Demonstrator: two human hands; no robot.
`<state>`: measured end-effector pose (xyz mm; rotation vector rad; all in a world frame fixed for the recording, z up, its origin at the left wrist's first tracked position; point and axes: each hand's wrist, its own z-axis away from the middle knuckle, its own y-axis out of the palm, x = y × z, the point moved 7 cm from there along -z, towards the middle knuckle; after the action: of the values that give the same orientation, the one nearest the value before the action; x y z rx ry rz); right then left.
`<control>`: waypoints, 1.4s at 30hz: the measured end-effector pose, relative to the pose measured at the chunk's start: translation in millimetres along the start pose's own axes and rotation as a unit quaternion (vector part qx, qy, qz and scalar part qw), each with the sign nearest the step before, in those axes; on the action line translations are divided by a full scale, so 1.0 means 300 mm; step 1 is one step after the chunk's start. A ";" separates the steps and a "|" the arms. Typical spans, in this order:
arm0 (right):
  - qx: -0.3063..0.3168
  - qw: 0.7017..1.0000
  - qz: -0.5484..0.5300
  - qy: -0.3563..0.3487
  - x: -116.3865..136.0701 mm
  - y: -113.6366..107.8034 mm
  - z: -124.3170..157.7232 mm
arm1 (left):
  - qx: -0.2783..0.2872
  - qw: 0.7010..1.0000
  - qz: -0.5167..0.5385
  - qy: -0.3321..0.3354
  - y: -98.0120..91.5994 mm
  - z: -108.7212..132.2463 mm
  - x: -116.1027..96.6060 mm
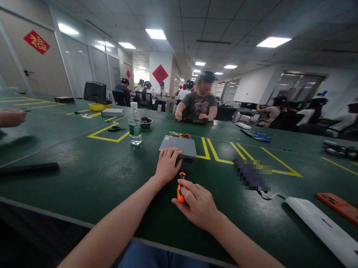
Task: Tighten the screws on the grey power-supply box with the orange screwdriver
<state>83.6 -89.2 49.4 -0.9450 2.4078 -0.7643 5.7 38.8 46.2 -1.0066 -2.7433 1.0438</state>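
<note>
A grey metal box lies on the green table in front of me. My left hand rests on its near left corner, fingers curled over the top edge. My right hand is closed around an orange-handled screwdriver, whose tip points at the near face of the box. The tool's tip is hidden behind my fingers and the box edge.
A water bottle stands left of the box. A black bar lies at the near left, a white device and an orange item at the right. A person sits across; another person's hand rests at far left.
</note>
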 end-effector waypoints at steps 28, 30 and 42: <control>-0.001 1.000 0.010 -0.013 0.011 -0.013 -0.010 | 0.003 1.000 0.000 -0.007 0.002 -0.001 0.001; -0.003 1.000 -0.006 0.003 0.001 -0.007 0.000 | 0.003 1.000 0.000 -0.008 0.002 -0.001 0.002; 0.037 0.999 0.010 -0.021 0.024 0.007 -0.026 | 0.001 1.000 -0.001 -0.005 0.007 -0.002 0.004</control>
<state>73.3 -90.4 52.5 -0.8966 2.3330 -0.8132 6.1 41.1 45.2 -0.9997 -2.7495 1.0548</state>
